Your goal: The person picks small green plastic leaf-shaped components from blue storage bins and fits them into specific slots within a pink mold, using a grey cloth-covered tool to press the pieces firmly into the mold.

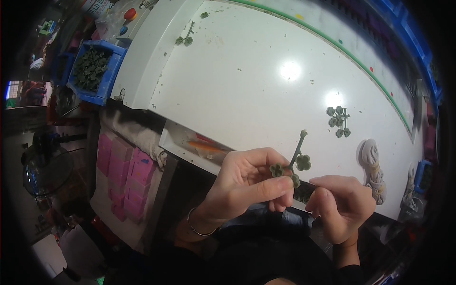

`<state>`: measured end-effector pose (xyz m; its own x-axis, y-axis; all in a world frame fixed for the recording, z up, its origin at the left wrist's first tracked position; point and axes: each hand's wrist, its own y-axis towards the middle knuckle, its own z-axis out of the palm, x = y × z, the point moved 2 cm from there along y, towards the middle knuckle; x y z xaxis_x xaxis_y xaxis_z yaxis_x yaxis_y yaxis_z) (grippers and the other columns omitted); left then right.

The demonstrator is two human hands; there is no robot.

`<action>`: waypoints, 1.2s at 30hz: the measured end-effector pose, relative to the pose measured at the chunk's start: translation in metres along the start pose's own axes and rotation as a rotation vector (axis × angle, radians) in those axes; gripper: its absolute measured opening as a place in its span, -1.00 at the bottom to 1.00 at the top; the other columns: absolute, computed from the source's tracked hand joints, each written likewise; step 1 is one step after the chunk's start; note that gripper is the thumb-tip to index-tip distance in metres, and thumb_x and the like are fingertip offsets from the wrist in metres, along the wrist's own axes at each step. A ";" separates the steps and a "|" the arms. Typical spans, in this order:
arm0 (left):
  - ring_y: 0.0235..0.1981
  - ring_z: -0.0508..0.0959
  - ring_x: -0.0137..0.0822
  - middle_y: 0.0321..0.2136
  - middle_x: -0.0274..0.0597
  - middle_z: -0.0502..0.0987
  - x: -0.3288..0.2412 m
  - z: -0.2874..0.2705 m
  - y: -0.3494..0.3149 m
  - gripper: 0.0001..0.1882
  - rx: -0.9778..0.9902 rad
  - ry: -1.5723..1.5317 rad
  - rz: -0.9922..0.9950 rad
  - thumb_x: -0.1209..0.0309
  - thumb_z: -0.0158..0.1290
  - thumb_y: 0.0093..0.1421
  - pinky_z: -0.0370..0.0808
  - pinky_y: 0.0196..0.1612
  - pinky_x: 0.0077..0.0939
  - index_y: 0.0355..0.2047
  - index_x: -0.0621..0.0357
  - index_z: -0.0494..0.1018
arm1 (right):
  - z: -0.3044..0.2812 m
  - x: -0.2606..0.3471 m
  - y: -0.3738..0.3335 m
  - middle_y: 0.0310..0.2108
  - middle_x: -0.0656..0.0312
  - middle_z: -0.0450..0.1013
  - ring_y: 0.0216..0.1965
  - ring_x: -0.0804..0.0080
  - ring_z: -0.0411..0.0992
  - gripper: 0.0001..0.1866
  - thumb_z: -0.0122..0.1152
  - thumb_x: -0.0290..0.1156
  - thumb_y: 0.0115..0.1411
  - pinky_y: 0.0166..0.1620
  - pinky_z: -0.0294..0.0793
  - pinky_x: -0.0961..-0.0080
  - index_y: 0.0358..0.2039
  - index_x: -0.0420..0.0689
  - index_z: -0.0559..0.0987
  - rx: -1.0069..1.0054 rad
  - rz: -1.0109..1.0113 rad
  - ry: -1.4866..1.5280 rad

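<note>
My left hand [254, 183] pinches a dark green branched piece [303, 162] between thumb and fingers. Flower-shaped heads sit along its thin stem, which points up and away from me. Close by on the right, my right hand [344, 202] has its thumb and forefinger pressed together; whatever they hold, if anything, is too small to make out. Between the two hands, low down, more dark green pieces [303, 194] show partly hidden. On the white worktop, a similar green branched cluster [338, 121] lies to the right, and a smaller green sprig [185, 39] lies at the far left.
A blue bin [114, 71] full of green pieces stands at the left. Below it are pink blocks [128, 178]. An open drawer [183, 142] juts out under the white worktop [228, 95]. A bundled pale cord [373, 166] lies at the right, and blue crates [403, 28] line the far right.
</note>
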<state>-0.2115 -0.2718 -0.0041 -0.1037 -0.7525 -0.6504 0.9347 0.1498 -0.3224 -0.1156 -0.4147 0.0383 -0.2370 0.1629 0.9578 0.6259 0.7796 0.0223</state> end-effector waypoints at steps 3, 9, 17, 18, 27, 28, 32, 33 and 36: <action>-0.67 0.44 -0.40 -0.62 0.02 0.46 0.000 -0.001 -0.001 -0.86 0.010 0.025 -0.007 0.53 -0.02 0.07 0.39 -0.63 -0.64 -0.41 0.40 0.32 | -0.001 -0.002 -0.001 -0.62 0.12 0.49 -0.65 0.54 0.47 -0.83 0.13 -0.73 -0.02 -0.59 0.43 0.72 -0.34 -0.38 0.52 -0.018 0.064 0.037; -0.66 0.44 -0.41 -0.62 0.02 0.47 -0.002 0.001 -0.002 -0.83 0.000 0.063 -0.030 0.50 0.00 0.07 0.39 -0.62 -0.64 -0.41 0.40 0.31 | 0.001 0.003 0.002 -0.63 0.14 0.49 -0.64 0.55 0.47 -0.83 0.14 -0.72 -0.02 -0.59 0.41 0.73 -0.34 -0.34 0.54 0.043 0.002 0.059; -0.65 0.45 -0.41 -0.61 0.05 0.47 0.000 -0.003 -0.003 -0.83 0.018 0.037 -0.017 0.50 0.01 0.06 0.40 -0.60 -0.64 -0.42 0.39 0.30 | 0.002 0.000 0.001 -0.64 0.16 0.49 -0.66 0.58 0.45 -0.81 0.17 -0.73 -0.05 -0.60 0.38 0.75 -0.35 -0.33 0.55 -0.001 0.003 0.041; -0.65 0.45 -0.41 -0.61 0.05 0.47 -0.001 -0.002 -0.002 -0.83 0.024 0.037 -0.021 0.50 0.01 0.06 0.40 -0.60 -0.64 -0.42 0.39 0.30 | -0.001 0.000 0.001 -0.64 0.16 0.49 -0.66 0.58 0.45 -0.81 0.17 -0.73 -0.05 -0.60 0.38 0.75 -0.35 -0.33 0.55 -0.008 0.005 0.038; -0.64 0.45 -0.41 -0.60 0.05 0.47 0.002 -0.002 -0.001 -0.80 0.046 0.031 -0.012 0.47 0.04 0.09 0.40 -0.60 -0.64 -0.42 0.38 0.30 | 0.001 0.000 -0.002 -0.70 0.18 0.43 -0.73 0.60 0.37 -0.80 0.20 -0.69 -0.06 -0.67 0.27 0.73 -0.35 -0.31 0.55 -0.081 -0.054 -0.007; -0.64 0.45 -0.41 -0.60 0.04 0.47 0.002 -0.002 -0.001 -0.80 0.048 0.031 -0.007 0.47 0.04 0.09 0.40 -0.61 -0.65 -0.42 0.38 0.30 | -0.002 0.001 0.000 -0.71 0.19 0.43 -0.74 0.58 0.36 -0.80 0.21 -0.67 -0.07 -0.68 0.27 0.72 -0.35 -0.28 0.56 -0.002 -0.064 -0.046; -0.64 0.46 -0.41 -0.61 0.04 0.47 0.001 0.000 0.000 -0.81 0.034 0.023 -0.014 0.48 0.05 0.09 0.40 -0.61 -0.67 -0.43 0.38 0.31 | -0.003 0.003 0.000 -0.74 0.21 0.39 -0.77 0.49 0.35 -0.79 0.23 -0.62 -0.09 -0.69 0.25 0.67 -0.35 -0.20 0.59 0.043 -0.030 -0.096; -0.64 0.46 -0.41 -0.61 0.04 0.47 0.001 0.000 -0.001 -0.81 0.032 0.024 -0.014 0.48 0.05 0.09 0.40 -0.61 -0.67 -0.43 0.38 0.31 | -0.001 0.004 -0.001 -0.74 0.21 0.39 -0.77 0.49 0.35 -0.79 0.23 -0.62 -0.09 -0.69 0.25 0.67 -0.35 -0.20 0.59 0.044 -0.030 -0.094; -0.64 0.47 -0.41 -0.61 0.04 0.48 0.001 -0.001 -0.002 -0.81 0.058 0.029 -0.001 0.48 0.06 0.08 0.40 -0.60 -0.67 -0.43 0.38 0.32 | 0.002 0.002 -0.003 -0.75 0.21 0.37 -0.79 0.46 0.33 -0.77 0.24 -0.61 -0.11 -0.71 0.21 0.64 -0.35 -0.18 0.60 -0.079 0.019 -0.022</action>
<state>-0.2139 -0.2720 -0.0045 -0.1137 -0.7337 -0.6699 0.9528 0.1107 -0.2829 -0.1190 -0.4156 0.0401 -0.2401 0.1910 0.9518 0.6867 0.7265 0.0274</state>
